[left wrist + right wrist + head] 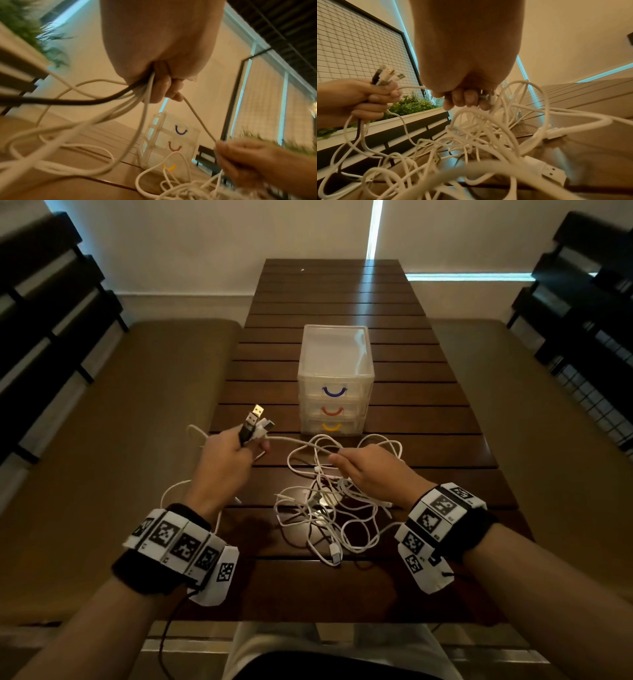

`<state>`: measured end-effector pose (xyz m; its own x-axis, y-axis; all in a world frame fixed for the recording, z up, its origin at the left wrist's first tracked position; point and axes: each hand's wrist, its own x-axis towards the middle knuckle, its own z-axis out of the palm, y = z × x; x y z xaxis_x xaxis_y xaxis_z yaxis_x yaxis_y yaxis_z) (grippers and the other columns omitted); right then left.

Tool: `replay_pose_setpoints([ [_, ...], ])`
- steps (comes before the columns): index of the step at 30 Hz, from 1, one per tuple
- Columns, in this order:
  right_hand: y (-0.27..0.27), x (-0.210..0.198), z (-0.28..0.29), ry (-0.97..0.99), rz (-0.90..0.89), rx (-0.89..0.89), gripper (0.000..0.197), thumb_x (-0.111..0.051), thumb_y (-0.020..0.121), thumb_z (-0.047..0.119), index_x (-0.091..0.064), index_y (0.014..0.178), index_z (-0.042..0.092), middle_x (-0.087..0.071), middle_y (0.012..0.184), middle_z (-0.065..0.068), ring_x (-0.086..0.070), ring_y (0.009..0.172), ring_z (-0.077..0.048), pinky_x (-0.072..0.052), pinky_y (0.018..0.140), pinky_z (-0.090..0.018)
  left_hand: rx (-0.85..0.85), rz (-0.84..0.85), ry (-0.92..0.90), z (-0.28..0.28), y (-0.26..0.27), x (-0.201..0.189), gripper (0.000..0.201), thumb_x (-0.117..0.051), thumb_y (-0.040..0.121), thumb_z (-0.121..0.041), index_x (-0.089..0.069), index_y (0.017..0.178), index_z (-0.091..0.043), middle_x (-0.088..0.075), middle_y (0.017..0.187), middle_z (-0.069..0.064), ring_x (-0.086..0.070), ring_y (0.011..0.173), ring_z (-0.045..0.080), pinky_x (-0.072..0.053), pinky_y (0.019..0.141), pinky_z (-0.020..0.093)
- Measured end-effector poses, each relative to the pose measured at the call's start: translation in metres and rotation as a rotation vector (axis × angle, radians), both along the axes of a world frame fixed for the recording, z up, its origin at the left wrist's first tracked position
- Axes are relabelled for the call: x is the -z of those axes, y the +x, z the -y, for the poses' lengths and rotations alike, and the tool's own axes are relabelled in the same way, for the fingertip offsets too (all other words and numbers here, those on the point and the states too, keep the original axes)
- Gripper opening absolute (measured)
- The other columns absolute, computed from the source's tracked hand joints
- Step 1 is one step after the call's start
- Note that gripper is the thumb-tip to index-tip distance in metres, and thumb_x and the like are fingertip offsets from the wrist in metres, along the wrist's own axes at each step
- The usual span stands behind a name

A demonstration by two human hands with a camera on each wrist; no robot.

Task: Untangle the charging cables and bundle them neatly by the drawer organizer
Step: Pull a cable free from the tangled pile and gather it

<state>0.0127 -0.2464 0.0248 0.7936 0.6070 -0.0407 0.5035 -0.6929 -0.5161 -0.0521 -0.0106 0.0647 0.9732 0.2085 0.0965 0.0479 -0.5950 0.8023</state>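
Item: charging cables, part sorted. Our left hand grips the gathered USB plugs, which stand above its curled fingers. Our right hand pinches one white strand running between both fists; the tangle lies beneath its fingers. Drawer organizer stands beyond the fingertips. Advice: slide the pinch along slowly, lifting loops clear without tightening knots.

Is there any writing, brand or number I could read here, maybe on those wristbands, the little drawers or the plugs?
No readable text anywhere.
wristbands: black-and-white square code patterns only; tiny marks beside them too small to read.
drawer organizer: coloured curved handles, no label.
USB plugs: no legible marking.
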Motion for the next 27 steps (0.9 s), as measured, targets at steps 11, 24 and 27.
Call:
replay_pose_setpoints([
  [11, -0.01, -0.024, -0.05, -0.137, 0.136, -0.101, 0.03, -0.039, 0.104, 0.039, -0.055, 0.088, 0.019, -0.059, 0.078, -0.002, -0.051, 0.066, -0.017, -0.037, 0.059, -0.032, 0.249, -0.13, 0.382, 0.02, -0.005, 0.005, 0.022, -0.052, 0.094, -0.01, -0.067, 0.106, -0.021, -0.069, 0.092, 0.0, -0.064, 0.093, 0.027, -0.049, 0.078, 0.037],
  [24, -0.015, -0.002, -0.107, -0.09, 0.08, -0.147, 0.036, -0.051, 0.1, 0.031, -0.052, 0.134, 0.022, -0.057, 0.122, 0.002, -0.06, 0.097, -0.017, -0.049, 0.085, -0.033, -0.16, -0.242, 0.592, -0.114, -0.01, 0.016, 0.025, -0.046, 0.095, -0.015, -0.063, 0.113, -0.014, -0.068, 0.102, 0.012, -0.064, 0.093, 0.033, -0.052, 0.079, 0.041],
  [27, -0.014, 0.003, -0.116, -0.149, 0.059, -0.171, 0.035, -0.052, 0.099, 0.032, -0.052, 0.133, 0.024, -0.056, 0.121, 0.004, -0.051, 0.085, -0.006, -0.045, 0.079, -0.027, -0.226, -0.29, 0.633, -0.142, -0.014, 0.019, 0.017, -0.046, 0.095, -0.017, -0.061, 0.094, -0.011, -0.066, 0.094, 0.012, -0.061, 0.081, 0.031, -0.048, 0.068, 0.038],
])
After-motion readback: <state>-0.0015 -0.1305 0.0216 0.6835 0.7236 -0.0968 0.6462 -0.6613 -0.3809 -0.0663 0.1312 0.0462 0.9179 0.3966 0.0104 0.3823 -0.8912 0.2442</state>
